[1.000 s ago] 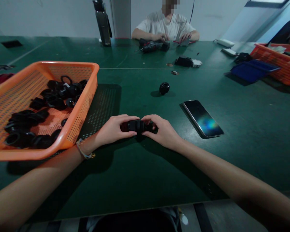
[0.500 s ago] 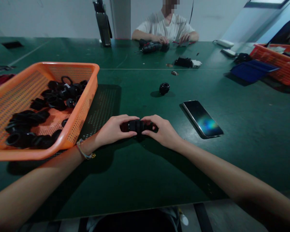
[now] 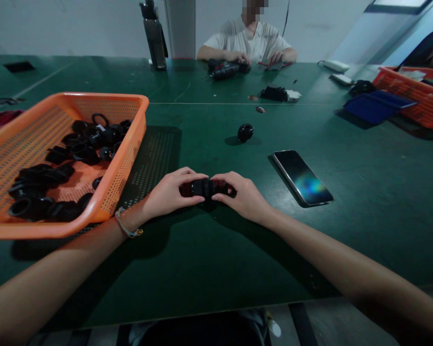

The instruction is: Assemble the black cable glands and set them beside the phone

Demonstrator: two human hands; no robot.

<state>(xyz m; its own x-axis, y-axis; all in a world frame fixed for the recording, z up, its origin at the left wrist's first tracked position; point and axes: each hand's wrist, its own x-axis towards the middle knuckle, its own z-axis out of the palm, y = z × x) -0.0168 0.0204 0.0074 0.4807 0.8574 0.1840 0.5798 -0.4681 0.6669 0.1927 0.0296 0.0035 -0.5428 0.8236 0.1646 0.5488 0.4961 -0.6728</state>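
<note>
The black fitting (image 3: pixel 203 188) sits between both hands' fingertips, above the table's near edge: left hand (image 3: pixel 171 192) pinching its nine o'clock end, right hand (image 3: pixel 242 196) its three o'clock end, thumbs at six o'clock, fingers at twelve. Its long axis seems to run nine to three; which end is its front, I cannot tell.

Green flat table (image 3: pixel 216 259): open strip along near edge, passable. Left side blocked by orange perforated plastic basket (image 3: pixel 90 211), raised walls. Right: flat black-screened rectangular phone (image 3: pixel 303 178), low obstacle. Ahead: 1 small round black plastic part (image 3: pixel 245 132); gap between it and phone. Free lane between basket and black part.
</note>
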